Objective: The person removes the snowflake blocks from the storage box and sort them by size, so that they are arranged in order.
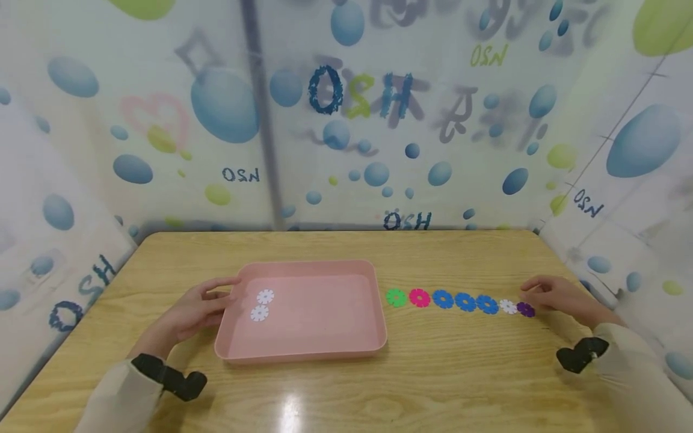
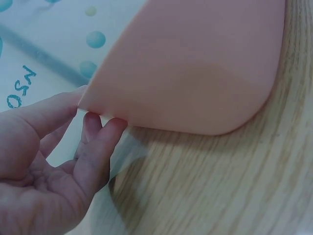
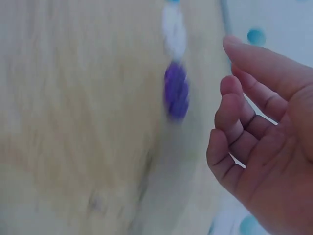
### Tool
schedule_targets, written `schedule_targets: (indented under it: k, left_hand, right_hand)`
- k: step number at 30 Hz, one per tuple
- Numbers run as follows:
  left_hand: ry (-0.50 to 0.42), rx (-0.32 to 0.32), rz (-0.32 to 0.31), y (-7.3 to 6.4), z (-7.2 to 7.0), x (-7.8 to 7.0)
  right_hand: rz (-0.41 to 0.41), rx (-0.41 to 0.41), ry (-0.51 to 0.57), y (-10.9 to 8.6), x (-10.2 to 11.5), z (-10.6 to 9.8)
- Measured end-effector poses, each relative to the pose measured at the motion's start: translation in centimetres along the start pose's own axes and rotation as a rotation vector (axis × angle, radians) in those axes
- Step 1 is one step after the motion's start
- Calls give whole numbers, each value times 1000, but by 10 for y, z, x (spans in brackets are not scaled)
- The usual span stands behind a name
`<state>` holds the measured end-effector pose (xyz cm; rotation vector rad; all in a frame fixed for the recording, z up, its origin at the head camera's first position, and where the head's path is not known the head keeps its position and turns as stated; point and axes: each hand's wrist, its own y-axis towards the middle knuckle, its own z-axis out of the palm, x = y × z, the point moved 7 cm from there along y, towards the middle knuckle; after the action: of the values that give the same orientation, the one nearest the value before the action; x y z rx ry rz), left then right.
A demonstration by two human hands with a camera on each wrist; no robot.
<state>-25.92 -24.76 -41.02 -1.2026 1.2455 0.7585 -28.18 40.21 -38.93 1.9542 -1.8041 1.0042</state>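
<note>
At a wooden table (image 1: 433,385), my left hand (image 1: 195,313) pinches the near-left corner of a pink tray (image 1: 303,352), thumb on top of the rim and fingers (image 2: 105,142) under it. Two white flower pieces (image 1: 262,304) lie inside the tray, close to that corner. My right hand (image 1: 557,296) hangs loose and holds nothing, its fingers (image 3: 234,125) gently curled just beside a purple flower piece (image 1: 526,310). That piece ends a row running toward the tray: a white one (image 1: 508,307), three blue ones (image 1: 465,301), a pink one (image 1: 419,297) and a green one (image 1: 396,297) nearest the tray, all flat on the wood and apart from the tray wall.

The risks, as I judge them: the purple and white pieces sit touching or nearly so, and a careless pinch could drag both or knock the row out of line. The flat piece may also slip from my fingertips. Lifting the tray corner could slide the two white pieces across.
</note>
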Motion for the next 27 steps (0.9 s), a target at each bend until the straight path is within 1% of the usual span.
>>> schedule_targets:
  k: [3,6,12,18,22,27]
  left_hand:
    - [4,0,0,0,0,-1]
    - [5,1,3,0,0,-2]
    - [5,-4,8,-1,1,-5]
    - [0,3,24,-1,2,-7]
    - [-10,3,34,-2,2,-8]
    - [-14,-2,34,-2,3,-4]
  right_hand:
    - [-49,36,29,8,25,8]
    - [-133,81,34,16,54,20]
    - [-282,173,11,32,114,54]
    - [-378,251,-6,48,170,93]
    - [-433,313,0,58,201,120]
    - [-495,390,-2,65,238,152]
